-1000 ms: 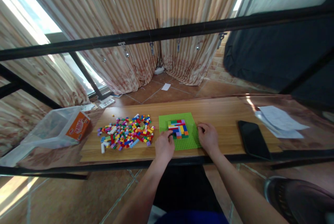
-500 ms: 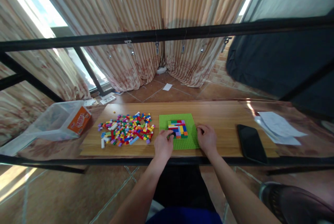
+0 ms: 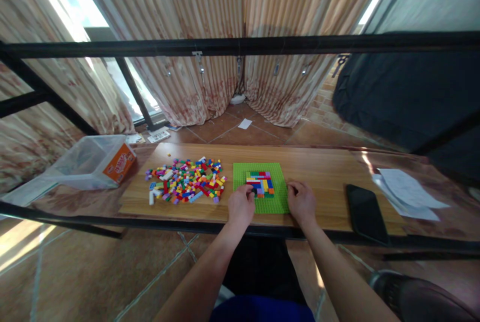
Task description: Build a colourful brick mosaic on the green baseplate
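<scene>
pleated beige curtains with reddish patterning are hanging behind a long brown wood-grain tabletop, where a square bright green studded baseplate is lying, with a low multicoloured block of plastic bricks sitting near its middle. the left hand is arching over the block's near left corner, thumb and forefinger bunching beside a dark patch; whether they are pinching a brick or only pressing, i am not able to tell. the right hand is half curling at the baseplate's right edge, and whether it is gripping that edge is not showing either. if the left fingers are pushing off-centre, a brick could be seating askew or a neighbour could be popping loose, likelier since the hand is hiding that corner. if the right hand is bracing only lightly, the plate could be skidding across the smooth wood. loose multicoloured plastic bricks are spreading just left of the plate, so a careless left wrist could be scattering them.
</scene>
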`<state>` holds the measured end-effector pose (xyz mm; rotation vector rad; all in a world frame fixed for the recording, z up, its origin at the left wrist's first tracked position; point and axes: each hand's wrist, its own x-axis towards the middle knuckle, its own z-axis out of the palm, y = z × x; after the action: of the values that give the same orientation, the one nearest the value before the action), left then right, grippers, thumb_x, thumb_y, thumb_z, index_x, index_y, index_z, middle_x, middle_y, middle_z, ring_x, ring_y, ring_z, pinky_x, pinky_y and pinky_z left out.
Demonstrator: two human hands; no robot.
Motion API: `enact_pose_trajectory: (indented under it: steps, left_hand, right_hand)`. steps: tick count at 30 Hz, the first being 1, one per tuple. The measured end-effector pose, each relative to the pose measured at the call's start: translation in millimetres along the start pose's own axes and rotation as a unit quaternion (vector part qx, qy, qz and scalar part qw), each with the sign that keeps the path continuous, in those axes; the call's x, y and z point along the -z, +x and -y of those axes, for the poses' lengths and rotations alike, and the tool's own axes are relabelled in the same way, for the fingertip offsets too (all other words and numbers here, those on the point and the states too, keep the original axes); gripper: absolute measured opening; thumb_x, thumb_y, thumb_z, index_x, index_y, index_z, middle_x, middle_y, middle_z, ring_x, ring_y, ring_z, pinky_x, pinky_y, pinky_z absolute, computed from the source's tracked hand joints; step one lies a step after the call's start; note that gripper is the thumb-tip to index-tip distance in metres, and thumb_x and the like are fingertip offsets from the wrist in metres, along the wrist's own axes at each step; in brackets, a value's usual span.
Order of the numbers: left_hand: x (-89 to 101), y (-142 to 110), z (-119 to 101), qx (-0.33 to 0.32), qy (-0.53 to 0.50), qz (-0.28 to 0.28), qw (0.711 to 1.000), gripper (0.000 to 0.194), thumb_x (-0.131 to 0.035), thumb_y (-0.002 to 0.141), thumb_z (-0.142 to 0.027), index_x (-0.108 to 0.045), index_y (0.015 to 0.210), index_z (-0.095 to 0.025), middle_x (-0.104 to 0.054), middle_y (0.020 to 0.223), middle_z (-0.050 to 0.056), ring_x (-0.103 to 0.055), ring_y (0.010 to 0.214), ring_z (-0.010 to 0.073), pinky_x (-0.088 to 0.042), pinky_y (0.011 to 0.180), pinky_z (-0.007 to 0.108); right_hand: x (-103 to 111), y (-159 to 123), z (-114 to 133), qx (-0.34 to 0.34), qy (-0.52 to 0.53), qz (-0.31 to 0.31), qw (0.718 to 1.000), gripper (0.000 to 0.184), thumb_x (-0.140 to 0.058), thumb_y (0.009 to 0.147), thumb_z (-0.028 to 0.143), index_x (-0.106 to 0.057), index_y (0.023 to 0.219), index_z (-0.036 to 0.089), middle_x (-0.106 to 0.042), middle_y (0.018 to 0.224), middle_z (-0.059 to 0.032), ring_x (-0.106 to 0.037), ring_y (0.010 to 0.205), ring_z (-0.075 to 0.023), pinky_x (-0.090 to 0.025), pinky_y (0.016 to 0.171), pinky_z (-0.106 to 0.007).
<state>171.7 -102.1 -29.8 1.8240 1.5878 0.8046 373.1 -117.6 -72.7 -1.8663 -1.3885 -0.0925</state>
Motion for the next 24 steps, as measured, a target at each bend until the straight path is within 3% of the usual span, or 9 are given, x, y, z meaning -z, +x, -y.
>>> enact_pose_trajectory:
  steps: [11, 18, 24]
  left_hand:
    - [-0.3, 2.0, -1.4, 0.008, 0.022, -0.007, 1.000, 0.021, -0.058, 0.084, -0.016, -0.065, 0.103, -0.020, -0.072, 0.091, 0.004, -0.066, 0.084, 0.0188, -0.047, 0.077, 0.030]
    - [-1.2, -3.5, 2.6, -0.076, 0.034, -0.014, 0.996, 0.018, -0.052, 0.088, -0.015, -0.068, 0.094, -0.020, -0.069, 0.096, 0.004, -0.064, 0.085, 0.0161, -0.047, 0.078, 0.027]
    - [-2.3, -6.2, 5.3, -0.101, 0.053, 0.000, 0.993, 0.022, -0.048, 0.092, -0.016, -0.069, 0.096, -0.020, -0.067, 0.097, 0.004, -0.063, 0.087, 0.0155, -0.048, 0.080, 0.027]
  right_hand:
    - [-0.1, -0.2, -0.9, 0.001, -0.009, 0.002, 1.000, 0.028, -0.045, 0.083, 0.026, -0.070, 0.079, 0.016, -0.067, 0.082, -0.0104, -0.057, 0.080, -0.0219, -0.043, 0.076, -0.034]
    - [1.0, -0.7, 0.0, 0.002, -0.005, -0.002, 1.000, 0.028, -0.045, 0.083, 0.026, -0.070, 0.079, 0.016, -0.067, 0.082, -0.0101, -0.057, 0.080, -0.0214, -0.043, 0.076, -0.034]
    - [1.9, -0.8, 0.2, 0.006, -0.004, 0.001, 1.000, 0.027, -0.045, 0.082, 0.026, -0.070, 0.078, 0.016, -0.066, 0.081, -0.0100, -0.056, 0.079, -0.0213, -0.043, 0.076, -0.034]
